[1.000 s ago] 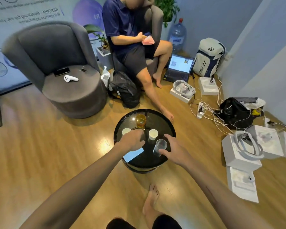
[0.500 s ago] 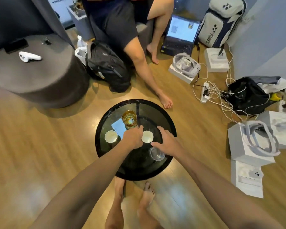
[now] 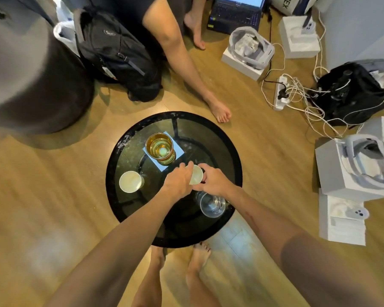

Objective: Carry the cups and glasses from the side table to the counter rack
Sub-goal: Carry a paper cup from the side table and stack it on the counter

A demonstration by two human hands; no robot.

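A round black glass side table [image 3: 220, 142] stands just in front of me. On it are an amber glass [image 3: 160, 148] on a pale blue napkin, a white cup [image 3: 130, 181] at the left, and a clear glass [image 3: 212, 204] at the near right. A second white cup [image 3: 197, 176] sits in the middle. My left hand [image 3: 178, 182] closes on its left side and my right hand [image 3: 215, 181] on its right side. Most of this cup is hidden by my fingers.
A seated person's leg and bare foot [image 3: 218, 110] reach the table's far edge. A black backpack [image 3: 118, 54] and a grey round chair [image 3: 31, 74] are at the far left. A power strip with tangled cables [image 3: 282, 91] and white boxes [image 3: 350, 169] lie on the floor at the right.
I have stepped closer and my view has tilted down over the table. Both hands have come together on the middle white cup; my right hand left the clear glass.
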